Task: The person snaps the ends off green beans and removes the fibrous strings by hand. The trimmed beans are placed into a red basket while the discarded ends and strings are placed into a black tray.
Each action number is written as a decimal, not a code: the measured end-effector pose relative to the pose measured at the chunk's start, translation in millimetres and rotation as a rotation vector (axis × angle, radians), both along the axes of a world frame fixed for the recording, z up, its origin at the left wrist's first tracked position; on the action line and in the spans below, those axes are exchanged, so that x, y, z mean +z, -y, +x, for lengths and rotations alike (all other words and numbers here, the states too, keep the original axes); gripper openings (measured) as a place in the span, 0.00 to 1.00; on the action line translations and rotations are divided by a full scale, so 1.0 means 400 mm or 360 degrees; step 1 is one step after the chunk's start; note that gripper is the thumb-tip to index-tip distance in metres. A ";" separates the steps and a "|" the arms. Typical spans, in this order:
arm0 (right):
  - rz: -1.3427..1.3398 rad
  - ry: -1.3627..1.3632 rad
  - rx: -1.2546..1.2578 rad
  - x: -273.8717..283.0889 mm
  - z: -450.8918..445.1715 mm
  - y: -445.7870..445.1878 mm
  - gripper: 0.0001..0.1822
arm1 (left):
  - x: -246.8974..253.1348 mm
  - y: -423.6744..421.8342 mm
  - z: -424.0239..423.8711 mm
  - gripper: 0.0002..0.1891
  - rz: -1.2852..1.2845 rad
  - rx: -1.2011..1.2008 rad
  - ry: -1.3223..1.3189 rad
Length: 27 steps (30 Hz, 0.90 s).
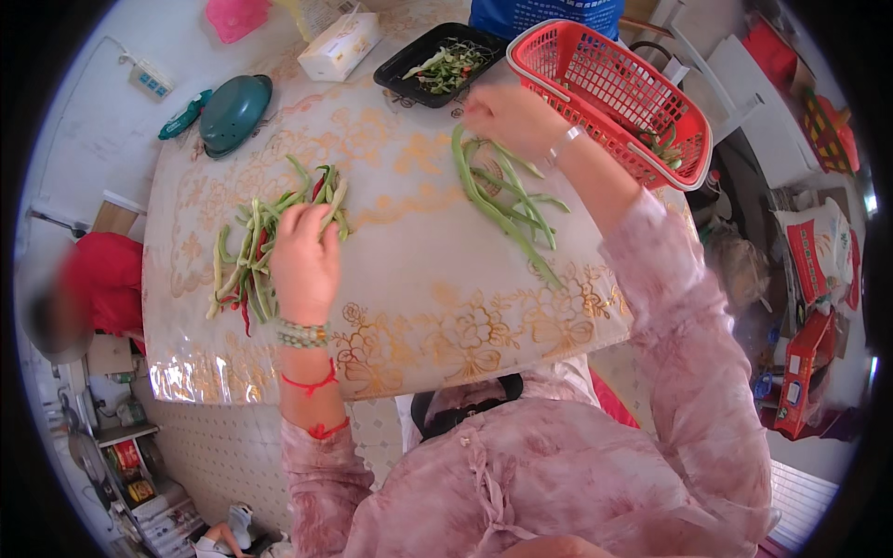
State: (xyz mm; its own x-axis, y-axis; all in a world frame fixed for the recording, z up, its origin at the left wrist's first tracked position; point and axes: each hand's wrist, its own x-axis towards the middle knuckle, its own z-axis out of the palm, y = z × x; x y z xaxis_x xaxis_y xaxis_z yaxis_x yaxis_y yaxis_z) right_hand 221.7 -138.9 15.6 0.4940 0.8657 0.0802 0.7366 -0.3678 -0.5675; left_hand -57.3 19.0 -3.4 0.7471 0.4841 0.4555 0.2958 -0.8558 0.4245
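My left hand (305, 254) rests over a pile of green bean pieces and red peppers (252, 258) on the left of the table. Its fingertips touch the pile near a pale bean, but whether they grip it is unclear. My right hand (516, 118), slightly blurred, is bent with fingers drawn together just right of a black plastic tray (401, 82). Green trimmings and bits of red (453, 66) lie in that tray. Below my right hand, several long green beans (499, 195) are spread on the tabletop. Its fingertips show nothing clearly held.
A red plastic basket (614, 84) with some greens inside stands at the back right, before a blue bag (544, 17). A tissue box (340, 47) and an overturned green colander (236, 115) are farther back. A patterned clear cover lies over the table (411, 265). Someone in red (108, 279) is at the left.
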 end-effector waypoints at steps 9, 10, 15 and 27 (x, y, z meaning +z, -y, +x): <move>-0.0213 0.0413 -0.0083 -0.064 -0.168 0.213 0.18 | -0.071 0.128 0.375 0.18 -0.0639 -0.0051 -0.0196; -0.0185 0.0376 -0.0093 -0.073 -0.168 0.214 0.17 | -0.090 0.120 0.391 0.19 -0.0643 -0.0045 -0.0180; 0.0052 0.0402 -0.0251 -0.071 -0.151 0.229 0.23 | -0.111 0.124 0.356 0.15 -0.1287 -0.0229 0.0370; 0.0376 0.0670 0.0004 0.046 -0.157 0.100 0.09 | -0.072 0.136 0.205 0.11 -0.1809 -0.0477 0.0628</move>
State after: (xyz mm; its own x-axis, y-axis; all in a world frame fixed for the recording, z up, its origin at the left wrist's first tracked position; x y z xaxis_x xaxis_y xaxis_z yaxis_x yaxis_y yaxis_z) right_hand 158.9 -179.0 34.0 0.3743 0.8009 0.4673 0.9210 -0.2627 -0.2876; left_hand 24.8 -35.3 -32.3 0.8035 0.5854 0.1079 -0.1644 0.0441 0.9854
